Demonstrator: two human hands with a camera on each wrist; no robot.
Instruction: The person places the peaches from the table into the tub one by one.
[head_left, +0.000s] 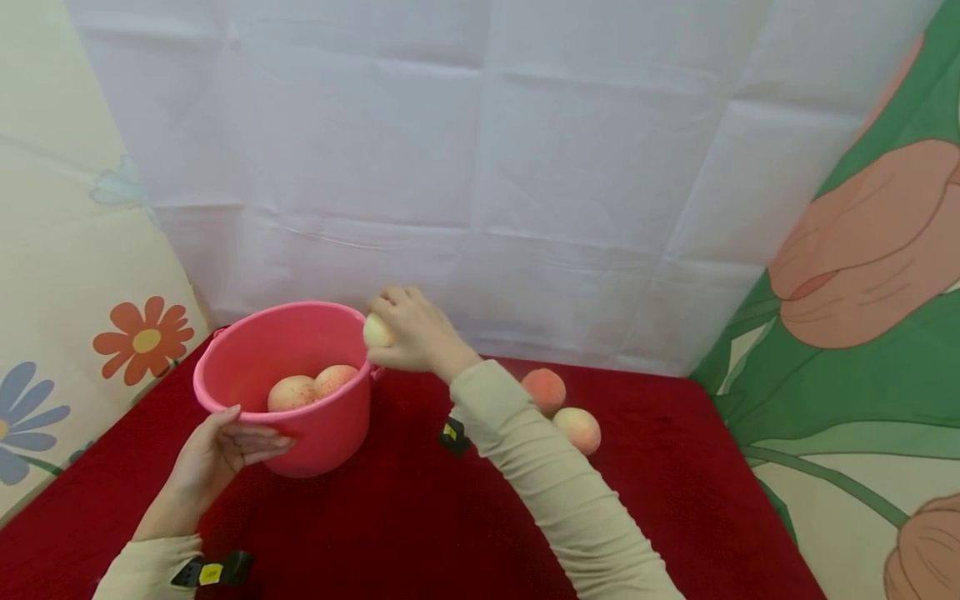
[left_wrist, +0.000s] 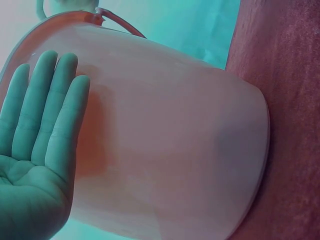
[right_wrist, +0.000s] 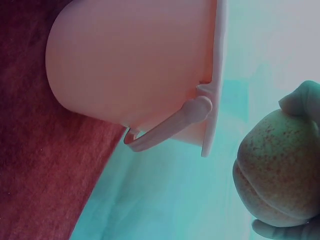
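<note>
A pink bucket (head_left: pixel 247 367) stands on the red cloth (head_left: pixel 660 467) at the left, with two peaches (head_left: pixel 292 392) (head_left: pixel 335 379) inside. My right hand (head_left: pixel 408 333) grips a pale peach (head_left: pixel 377 332) just above the bucket's right rim. In the right wrist view that peach (right_wrist: pixel 277 167) shows held beside the bucket's rim and handle (right_wrist: pixel 167 127). My left hand (head_left: pixel 228 442) rests flat, fingers straight, against the bucket's near wall; the left wrist view shows the left hand (left_wrist: pixel 37 130) on the bucket's side (left_wrist: pixel 170 145).
Two more peaches (head_left: pixel 544 389) (head_left: pixel 577 429) lie on the red cloth right of my right forearm. A white sheet (head_left: pixel 480 167) hangs behind, with flower-printed fabric at both sides. A small black clip (head_left: pixel 452 435) lies on the cloth under the forearm.
</note>
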